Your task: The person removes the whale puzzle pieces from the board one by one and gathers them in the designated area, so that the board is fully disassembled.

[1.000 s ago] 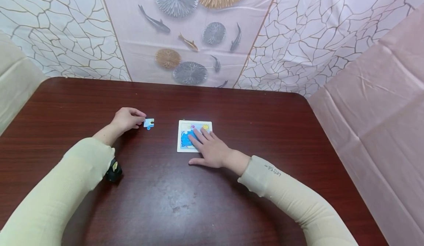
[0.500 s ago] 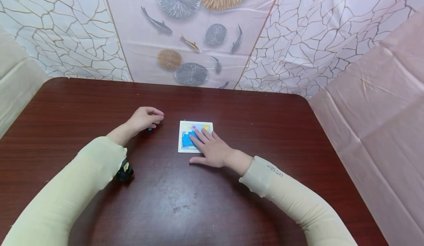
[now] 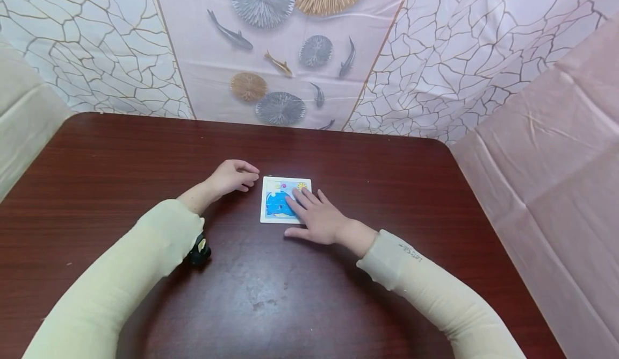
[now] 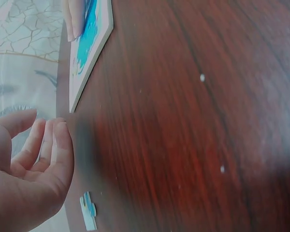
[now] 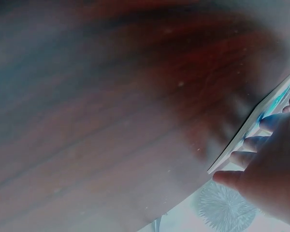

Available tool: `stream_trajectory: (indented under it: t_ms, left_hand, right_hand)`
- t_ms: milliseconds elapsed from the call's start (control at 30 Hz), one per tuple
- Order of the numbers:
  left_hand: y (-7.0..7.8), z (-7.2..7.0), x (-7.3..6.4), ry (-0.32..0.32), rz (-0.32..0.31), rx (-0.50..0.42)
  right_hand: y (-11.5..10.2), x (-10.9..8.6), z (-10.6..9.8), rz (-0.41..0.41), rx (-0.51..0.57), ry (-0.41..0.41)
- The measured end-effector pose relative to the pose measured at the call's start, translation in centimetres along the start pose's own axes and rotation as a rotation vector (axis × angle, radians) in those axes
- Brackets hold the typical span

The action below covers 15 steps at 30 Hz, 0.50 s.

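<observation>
A small framed jigsaw puzzle (image 3: 278,203) with a blue whale and a yellow sun lies on the table. My right hand (image 3: 319,219) has its fingers spread over the puzzle's right side, covering part of the picture. Just left of the white frame is my left hand (image 3: 232,177), its fingertips near the upper left corner. The left wrist view shows those fingers (image 4: 63,145) loosely bent, with a gap to the thumb and nothing held. Behind that hand, a loose jigsaw piece (image 4: 89,211) rests on the table; in the head view the hand and forearm hide it.
The dark red wooden table (image 3: 271,289) has rounded far corners. A patterned cloth (image 3: 290,58) hangs along its back edge, and plain pale cloth (image 3: 541,149) hangs at the right. A black device (image 3: 199,250) sits at the left wrist.
My left hand has moved right, away from the loose piece and up to the puzzle's left edge. My right hand has shifted slightly right, showing more of the whale.
</observation>
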<state>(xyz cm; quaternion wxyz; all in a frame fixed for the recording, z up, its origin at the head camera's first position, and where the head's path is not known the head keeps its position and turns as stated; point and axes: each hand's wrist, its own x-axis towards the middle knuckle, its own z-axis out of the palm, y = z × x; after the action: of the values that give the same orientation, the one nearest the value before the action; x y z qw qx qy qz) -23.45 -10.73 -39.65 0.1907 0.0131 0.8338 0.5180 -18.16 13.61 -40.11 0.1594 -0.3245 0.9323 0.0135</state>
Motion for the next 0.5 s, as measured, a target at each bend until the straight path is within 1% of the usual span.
stream_trajectory:
  t_ms: [167,500]
  left_hand:
    - [0.1,0.6,0.2,-0.004,-0.011,0.003]
    - [0.3,1.3,0.7,-0.036,-0.024,-0.004]
  right_hand:
    - [0.4,-0.7,-0.2,0.005,0.014,0.000]
    - [1.1,-1.7,0.0,0.023,0.022,-0.009]
